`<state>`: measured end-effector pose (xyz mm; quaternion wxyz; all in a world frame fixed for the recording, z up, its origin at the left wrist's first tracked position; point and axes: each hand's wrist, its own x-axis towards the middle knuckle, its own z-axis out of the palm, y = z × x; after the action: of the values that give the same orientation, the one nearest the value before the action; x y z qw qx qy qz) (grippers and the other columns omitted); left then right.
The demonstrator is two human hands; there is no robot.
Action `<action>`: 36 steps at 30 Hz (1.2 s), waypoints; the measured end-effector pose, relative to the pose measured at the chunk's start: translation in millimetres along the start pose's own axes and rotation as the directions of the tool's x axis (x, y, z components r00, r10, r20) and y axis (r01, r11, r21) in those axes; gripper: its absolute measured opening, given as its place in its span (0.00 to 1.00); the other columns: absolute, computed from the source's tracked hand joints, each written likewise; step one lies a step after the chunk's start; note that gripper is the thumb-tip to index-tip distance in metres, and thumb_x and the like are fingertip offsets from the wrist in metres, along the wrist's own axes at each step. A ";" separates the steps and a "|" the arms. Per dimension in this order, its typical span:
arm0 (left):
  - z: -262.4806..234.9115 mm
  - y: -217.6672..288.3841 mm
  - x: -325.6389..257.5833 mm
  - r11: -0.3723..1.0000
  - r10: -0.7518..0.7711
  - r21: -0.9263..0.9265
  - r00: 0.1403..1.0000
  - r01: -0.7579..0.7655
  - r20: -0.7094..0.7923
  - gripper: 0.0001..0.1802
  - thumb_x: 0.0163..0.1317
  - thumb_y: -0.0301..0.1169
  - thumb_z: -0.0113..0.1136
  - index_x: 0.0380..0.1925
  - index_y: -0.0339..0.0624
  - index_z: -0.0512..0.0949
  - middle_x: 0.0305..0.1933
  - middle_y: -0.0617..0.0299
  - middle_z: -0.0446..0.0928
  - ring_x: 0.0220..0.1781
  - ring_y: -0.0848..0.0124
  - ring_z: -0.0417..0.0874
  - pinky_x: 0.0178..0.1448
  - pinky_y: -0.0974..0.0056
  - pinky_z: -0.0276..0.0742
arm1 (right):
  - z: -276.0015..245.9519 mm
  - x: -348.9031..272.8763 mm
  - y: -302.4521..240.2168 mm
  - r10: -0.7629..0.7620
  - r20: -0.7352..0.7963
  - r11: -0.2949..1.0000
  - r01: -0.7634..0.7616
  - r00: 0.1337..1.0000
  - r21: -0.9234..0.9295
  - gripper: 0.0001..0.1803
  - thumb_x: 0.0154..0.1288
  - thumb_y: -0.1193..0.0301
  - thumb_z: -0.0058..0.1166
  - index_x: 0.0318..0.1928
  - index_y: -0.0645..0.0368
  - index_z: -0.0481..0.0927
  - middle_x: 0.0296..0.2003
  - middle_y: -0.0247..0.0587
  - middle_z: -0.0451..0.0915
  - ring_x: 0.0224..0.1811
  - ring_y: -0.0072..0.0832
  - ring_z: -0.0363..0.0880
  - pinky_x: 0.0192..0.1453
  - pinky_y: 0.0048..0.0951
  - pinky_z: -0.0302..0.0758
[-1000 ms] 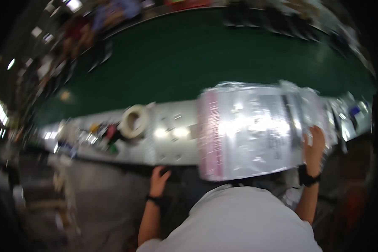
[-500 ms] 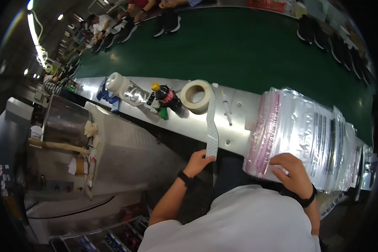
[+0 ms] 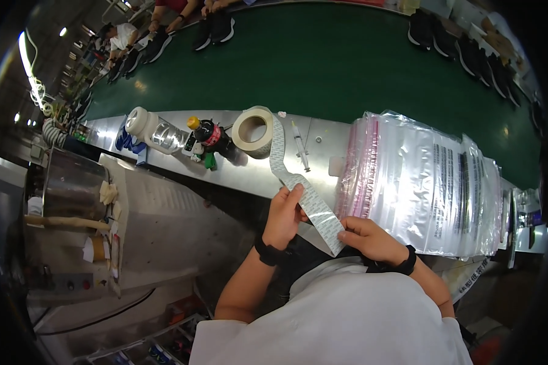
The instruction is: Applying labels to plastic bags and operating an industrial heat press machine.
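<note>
Bags (image 3: 408, 182): lying in a stack just right of and beyond the grip; the right hand (image 3: 374, 240), over them half a second ago, is now working at the strip (image 3: 323, 219), so the stack is going unheld. Whether the wrist is brushing its near edge, cannot tell.
Hands: both are being taken up by one piece. The left hand (image 3: 283, 213) is pinching the strip, thumb on top, nearer the roll (image 3: 263, 146) than half a second ago; the right is pinching it close to its loose end. Some fingers are hiding beneath.
Roll: standing up-left of the left hand, feeding the strip.
Strip: running down from the roll, bending with slack above the left hand, then lying flat and slanting between the two pinches.
Belt (image 3: 286, 67): stretching green beyond everything, far side of the grip.
Cabinet (image 3: 158, 207): standing left of the left arm.
Bench (image 3: 249, 179): passing just beyond the hands.
Shoes (image 3: 213, 31): sitting well apart, across the belt.
Jug (image 3: 164, 135), dark bottle (image 3: 213, 135): lying left of the roll, dark bottle nearer.
Syringe (image 3: 299, 145): lying just beyond the left hand, close beside the strip.
Obstruction: bags are crowding the right hand's far side; the syringe is edging the strip's path.
</note>
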<state>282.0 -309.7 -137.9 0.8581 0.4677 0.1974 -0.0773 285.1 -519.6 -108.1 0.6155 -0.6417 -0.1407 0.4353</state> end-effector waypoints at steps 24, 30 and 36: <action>22.6 -8.4 -56.4 -0.030 0.682 0.823 0.590 -0.568 0.432 0.10 0.52 0.26 0.60 0.36 0.38 0.76 0.39 0.53 0.70 0.38 0.60 0.75 0.41 0.60 0.74 | -2.0 19.1 -3.3 -0.464 -0.060 0.767 0.367 0.884 -0.526 0.05 0.55 0.73 0.51 0.29 0.62 0.76 0.23 0.49 0.71 0.24 0.43 0.71 0.29 0.37 0.67; 13.7 -25.6 -60.0 0.699 0.416 0.596 0.903 -0.396 0.112 0.10 0.63 0.28 0.53 0.41 0.35 0.76 0.36 0.64 0.73 0.35 0.78 0.72 0.38 0.74 0.69 | 25.1 25.7 -25.5 -0.523 -0.217 0.772 0.351 0.824 -0.530 0.05 0.47 0.76 0.57 0.21 0.65 0.75 0.19 0.45 0.71 0.21 0.37 0.71 0.25 0.32 0.65; 1.6 -20.6 -48.4 0.865 0.221 0.456 0.975 -0.208 0.024 0.10 0.64 0.28 0.52 0.41 0.34 0.76 0.35 0.67 0.75 0.35 0.83 0.71 0.38 0.78 0.66 | 10.2 26.2 -18.6 -0.513 -0.168 0.791 0.388 0.842 -0.473 0.06 0.48 0.77 0.57 0.21 0.65 0.74 0.19 0.43 0.70 0.19 0.34 0.69 0.24 0.30 0.63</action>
<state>231.9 -325.0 -133.1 0.7247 0.6759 0.1331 -0.0189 299.5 -490.2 -99.8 0.5628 -0.7619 -0.2907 0.1353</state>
